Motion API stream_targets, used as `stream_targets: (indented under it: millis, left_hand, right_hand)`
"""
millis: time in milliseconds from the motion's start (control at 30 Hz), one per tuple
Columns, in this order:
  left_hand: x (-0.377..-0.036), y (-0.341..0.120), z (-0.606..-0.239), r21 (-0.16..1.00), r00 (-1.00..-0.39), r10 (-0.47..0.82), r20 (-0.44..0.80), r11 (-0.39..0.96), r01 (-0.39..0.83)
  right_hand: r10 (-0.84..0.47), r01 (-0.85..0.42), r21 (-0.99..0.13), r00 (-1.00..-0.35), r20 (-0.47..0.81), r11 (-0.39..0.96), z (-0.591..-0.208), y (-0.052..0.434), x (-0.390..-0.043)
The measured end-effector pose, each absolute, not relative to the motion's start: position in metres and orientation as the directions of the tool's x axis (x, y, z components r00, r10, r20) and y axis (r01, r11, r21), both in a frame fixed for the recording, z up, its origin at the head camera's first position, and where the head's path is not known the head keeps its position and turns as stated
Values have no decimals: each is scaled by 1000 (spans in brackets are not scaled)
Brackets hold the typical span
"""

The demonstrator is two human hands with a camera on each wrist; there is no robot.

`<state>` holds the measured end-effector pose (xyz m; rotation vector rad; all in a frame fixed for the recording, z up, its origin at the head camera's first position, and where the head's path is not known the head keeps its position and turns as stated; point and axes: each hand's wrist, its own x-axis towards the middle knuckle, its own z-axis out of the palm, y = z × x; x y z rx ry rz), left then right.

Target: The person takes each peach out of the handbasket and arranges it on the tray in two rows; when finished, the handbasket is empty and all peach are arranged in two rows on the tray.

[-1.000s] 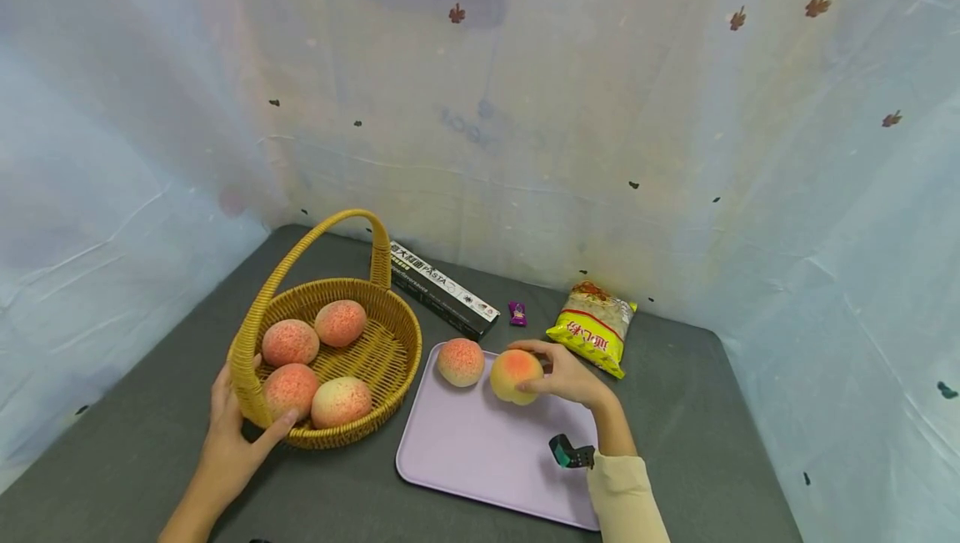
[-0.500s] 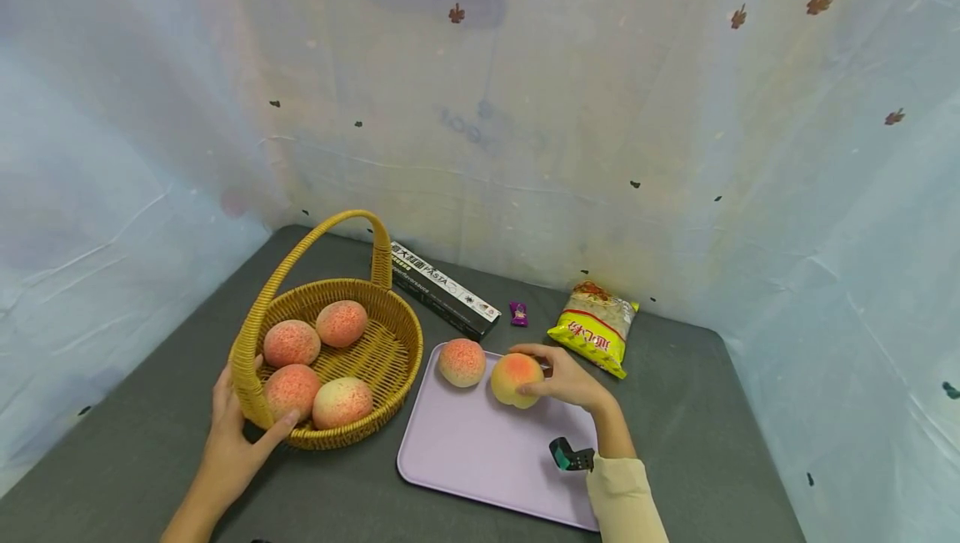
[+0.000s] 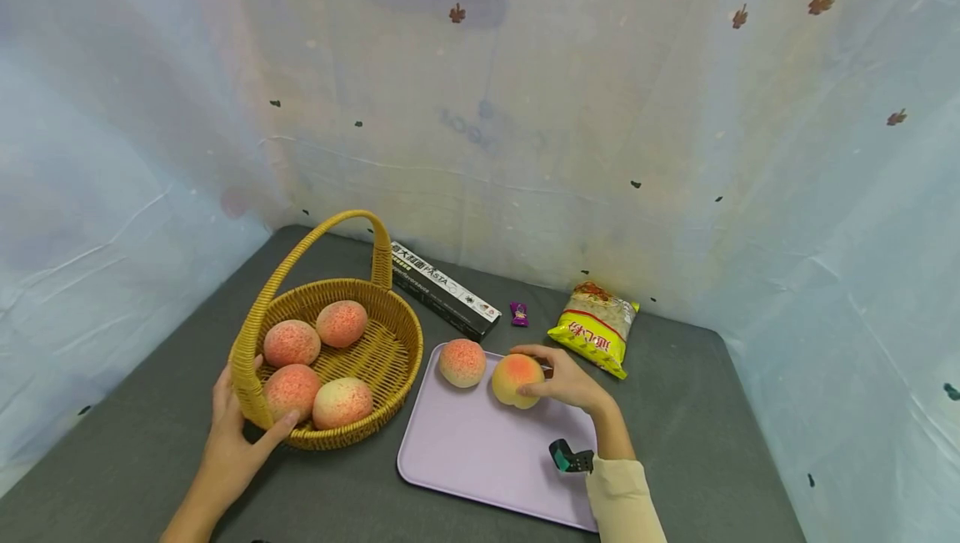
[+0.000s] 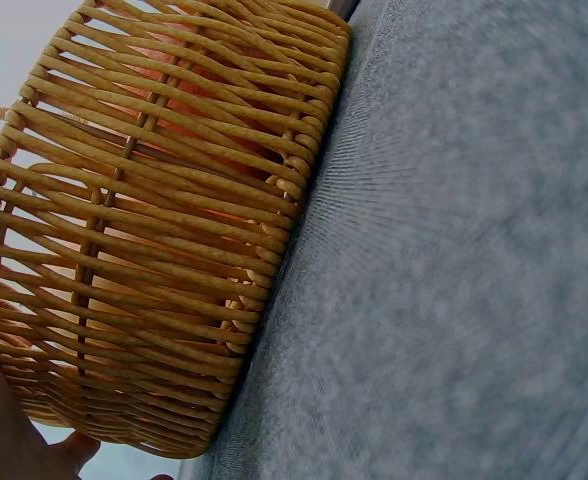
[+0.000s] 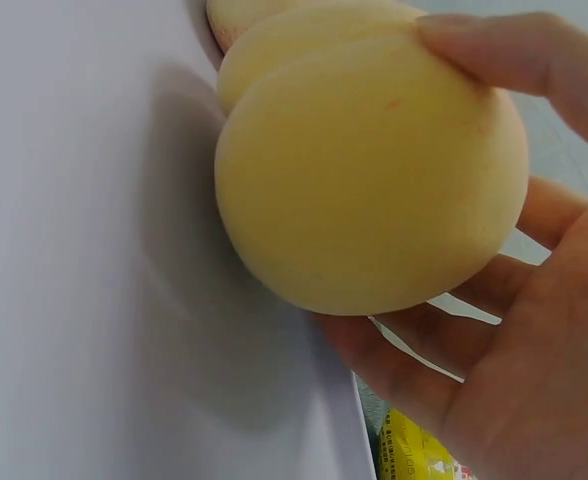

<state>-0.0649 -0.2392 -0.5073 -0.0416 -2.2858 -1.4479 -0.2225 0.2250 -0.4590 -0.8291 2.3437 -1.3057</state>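
Observation:
My left hand [image 3: 232, 447] grips the near left side of a yellow wicker basket [image 3: 401, 330] by its rim, beside the foot of the handle. Several speckled pink peaches [image 3: 341, 324] lie in the basket. In the left wrist view the woven basket wall [image 4: 164, 240] fills the left, with part of the hand at its edge. My right hand [image 3: 566, 380] holds a smooth yellow-orange peach [image 3: 513, 378] between thumb and fingers at the back of a lilac tray [image 3: 480, 455]. The right wrist view shows this yellow peach [image 5: 364, 170] close over the tray. A speckled peach [image 3: 462, 362] sits left of it.
Behind the tray are a black-and-white pasta box [image 3: 444, 289], a small purple wrapped candy [image 3: 519, 314] and a yellow bag of pasta [image 3: 595, 326]. The dark grey table [image 3: 690, 434] is enclosed by pale plastic sheeting [image 3: 480, 159].

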Motion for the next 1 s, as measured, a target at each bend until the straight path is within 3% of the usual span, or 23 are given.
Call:
stream_targets:
  millis: [1000]
  left_hand:
    - [-65, -240, -507, 858, -911, -196, 362, 451, 244]
  right_hand:
    - [-632, -321, -866, -775, 7, 384, -465, 227, -223]
